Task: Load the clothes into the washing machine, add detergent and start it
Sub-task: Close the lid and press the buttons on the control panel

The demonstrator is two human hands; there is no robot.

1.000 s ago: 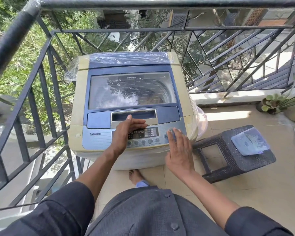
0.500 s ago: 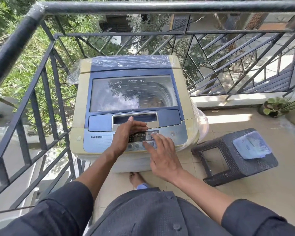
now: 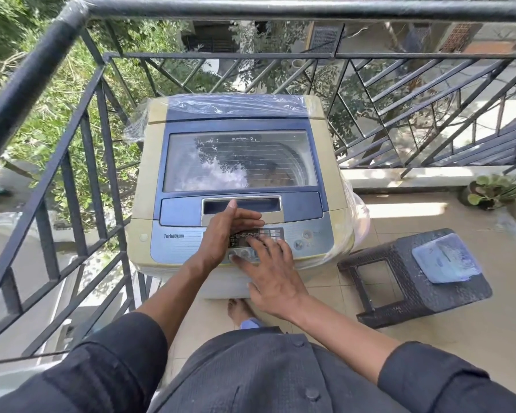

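**Setting the wash programme on the closed machine**

Head view: You are looking down at a top-loading washing machine [image 3: 239, 186] standing in the corner of a balcony, against a dark metal railing [image 3: 81, 120]. Its glass lid [image 3: 240, 160] is down; reflections hide most of the drum, so you cannot tell how the clothes lie inside. Clear plastic wrap covers the back edge. The control panel [image 3: 307, 242] runs along the front edge nearest you.

Your left hand [image 3: 221, 234] rests on edge over the left part of the display, fingers straight and together, holding nothing, likely shading the display. Your right hand [image 3: 270, 272] lies spread over the row of round buttons, fingers relaxed and open, thumb tip touching the leftmost button, gripping nothing.

To your right, well apart from the machine, a dark plastic stool [image 3: 414, 281] carries a pale blue lidded container [image 3: 446, 257]; a potted plant [image 3: 489, 190] sits beyond.

Loading looks finished, and the step in hand appears to be choosing settings. Press one button at a time with a single fingertip, lift the other fingers clear to avoid stray presses, and check the display before touching the start button [image 3: 298, 244] at the right.
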